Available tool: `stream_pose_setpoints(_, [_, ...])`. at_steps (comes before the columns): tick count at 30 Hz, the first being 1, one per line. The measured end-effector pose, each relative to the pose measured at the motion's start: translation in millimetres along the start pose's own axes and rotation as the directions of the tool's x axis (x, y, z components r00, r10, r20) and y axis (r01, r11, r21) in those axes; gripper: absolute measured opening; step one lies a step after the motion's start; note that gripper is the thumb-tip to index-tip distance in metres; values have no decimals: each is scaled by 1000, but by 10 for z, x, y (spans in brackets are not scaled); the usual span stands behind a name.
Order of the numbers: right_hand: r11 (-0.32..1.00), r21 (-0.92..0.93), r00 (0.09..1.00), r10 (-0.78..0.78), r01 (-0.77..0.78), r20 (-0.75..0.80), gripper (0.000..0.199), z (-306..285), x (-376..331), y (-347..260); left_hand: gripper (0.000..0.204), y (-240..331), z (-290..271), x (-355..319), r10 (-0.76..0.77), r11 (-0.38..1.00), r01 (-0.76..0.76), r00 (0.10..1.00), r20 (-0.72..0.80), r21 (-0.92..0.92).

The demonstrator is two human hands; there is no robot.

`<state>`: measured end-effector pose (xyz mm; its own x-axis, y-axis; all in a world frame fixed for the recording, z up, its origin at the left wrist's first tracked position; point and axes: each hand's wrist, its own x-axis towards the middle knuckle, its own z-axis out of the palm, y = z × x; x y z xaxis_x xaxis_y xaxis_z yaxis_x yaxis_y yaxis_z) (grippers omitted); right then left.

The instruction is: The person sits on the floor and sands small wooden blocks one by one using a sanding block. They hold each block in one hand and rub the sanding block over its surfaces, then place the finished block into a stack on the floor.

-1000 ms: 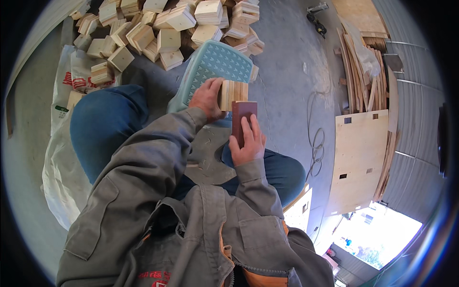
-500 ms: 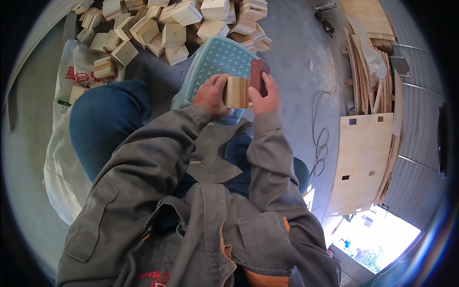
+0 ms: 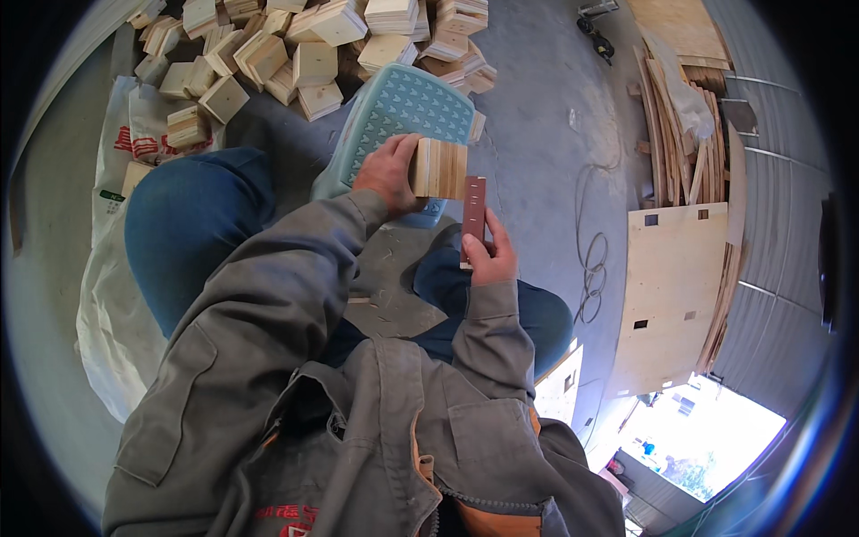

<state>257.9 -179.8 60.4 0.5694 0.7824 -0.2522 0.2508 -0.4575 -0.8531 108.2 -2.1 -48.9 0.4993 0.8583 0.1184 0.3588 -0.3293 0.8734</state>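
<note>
Reddish-brown block pulled down the wooden block's right side

Change over the last half second: right hand (image 3: 492,255) has dropped toward the body, taking the reddish-brown block (image 3: 474,215) with it. That block sat up alongside the right face of the layered wooden block (image 3: 440,169); now only its upper end is level with that face, the rest hanging below. Its narrow side with short pale marks now faces up. Contact at the upper corner: can't tell from this angle.

Left hand (image 3: 389,176) basically unchanged, fingers clamped round the left end of the wooden block, which is over the blue-green plastic stool (image 3: 416,103). Right fingers and thumb pinch the lower end of the reddish-brown block.

Reading for the work: probably the near end of a rubbing stroke, with the wooden block kept steady as the workpiece. Loose pile of similar wooden blocks (image 3: 315,64) lies beyond the stool, untouched.
</note>
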Motion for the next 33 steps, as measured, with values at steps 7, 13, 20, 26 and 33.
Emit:
stream_pose_setpoints(7, [649, -556, 811, -579, 520, 83, 67, 278, -80, -69, 90, -6, -6, -2, -5, 1000, 5, 1000, 24, -28])
stream_pose_setpoints(13, [572, -605, 769, -629, 554, 109, 65, 507, 219, -69, 86, -19, 10, -28, 15, 1000, -15, 999, -34, -20])
stream_pose_setpoints(20, [717, -574, 821, -556, 395, -128, 70, 143, 1132, -48, 104, 40, -54, -5, -9, 1000, 9, 999, 54, -5])
stream_pose_setpoints(26, [979, -108, 919, -201, 174, -340, 62, -833, 1069, 170, 112, 53, -78, 3, -42, 999, 44, 992, 120, -16])
stream_pose_setpoints(33, [540, 826, 916, 226, 165, -331, 32, -1511, 642, 276, 127, 98, -204, 135, -52, 982, 97, 964, 261, -163])
